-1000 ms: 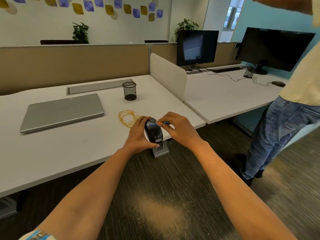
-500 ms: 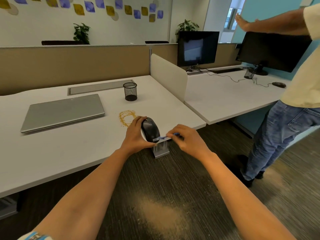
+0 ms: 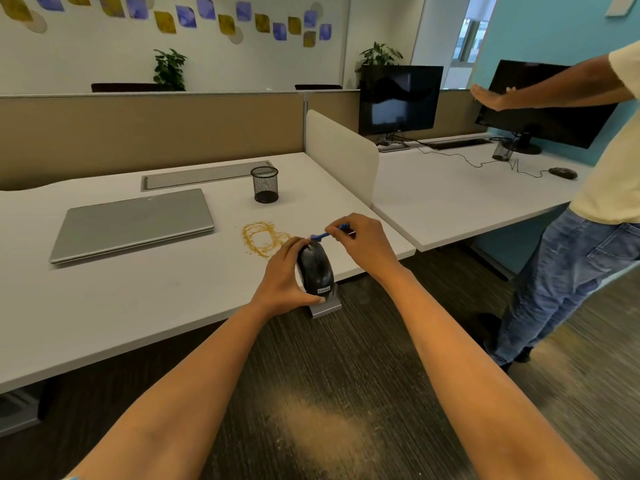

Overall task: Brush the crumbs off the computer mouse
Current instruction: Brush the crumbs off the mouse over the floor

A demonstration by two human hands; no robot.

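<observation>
My left hand (image 3: pixel 282 275) grips a black computer mouse (image 3: pixel 316 270) from its left side, holding it tilted at the front edge of the white desk (image 3: pixel 138 299). My right hand (image 3: pixel 360 242) pinches a small blue brush (image 3: pixel 329 234) whose tip touches the far end of the mouse. A ring of golden crumbs (image 3: pixel 261 237) lies on the desk just behind the mouse. Part of the mouse's left side is hidden by my fingers.
A closed grey laptop (image 3: pixel 133 223) lies at the left, a black mesh pen cup (image 3: pixel 265 184) behind the crumbs. A white divider (image 3: pixel 341 154) separates the neighbouring desk with two monitors. A person in jeans (image 3: pixel 568 271) stands at the right, arm outstretched. A dusty patch (image 3: pixel 322 434) marks the carpet.
My right hand has carried the brush from the near end of the mouse up to its far end. The left hand has tilted the mouse slightly. The standing person's arm has lowered.
</observation>
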